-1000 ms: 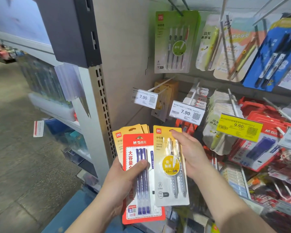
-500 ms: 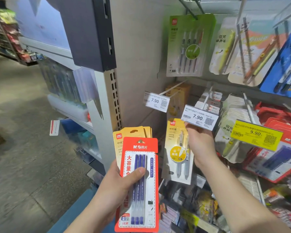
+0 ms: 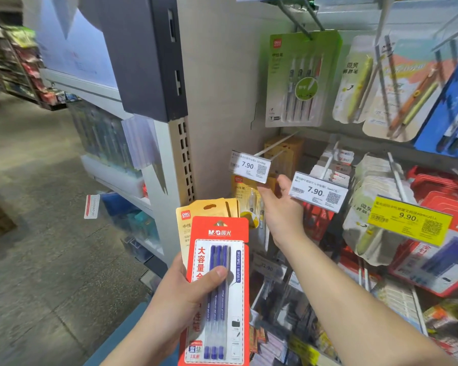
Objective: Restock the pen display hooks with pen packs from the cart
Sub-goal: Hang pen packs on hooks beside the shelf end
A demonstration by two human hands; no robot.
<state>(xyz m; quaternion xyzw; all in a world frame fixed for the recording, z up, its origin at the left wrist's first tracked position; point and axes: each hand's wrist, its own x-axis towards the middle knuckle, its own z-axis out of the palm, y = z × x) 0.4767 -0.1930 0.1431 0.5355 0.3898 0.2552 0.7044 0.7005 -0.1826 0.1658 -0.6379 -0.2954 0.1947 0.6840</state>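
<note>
Here we see both hands raised in front of a pegboard display of pen packs. The left hand [image 3: 181, 299] grips a small stack of packs, thumb pressed across the front one: a red pen pack [image 3: 218, 291] with three blue pens under its blister, held upright. Behind it, fanned slightly to the left, are yellow pen packs [image 3: 196, 215] of which only the tops show.

The right hand [image 3: 283, 210] reaches up toward the display and holds a single yellow pen pack [image 3: 245, 199] by its right edge, fingers curled around it. That pack sits just below the left white price tag [image 3: 250, 167] reading 7.90, at the front end of a display hook [image 3: 275, 142]; we cannot tell whether its hanging hole is over the hook. Further back on that hook hang more yellow packs [image 3: 284, 154].

To the right a second white price tag [image 3: 318, 192], also 7.90, sits just beside the right hand, and a yellow price tag [image 3: 409, 220] reads 9.90. Above hangs a green pen pack [image 3: 299, 80]. Red packs [image 3: 447, 207] crowd the right side. At the bottom edge a blue surface [image 3: 122, 339] shows below the left forearm.
</note>
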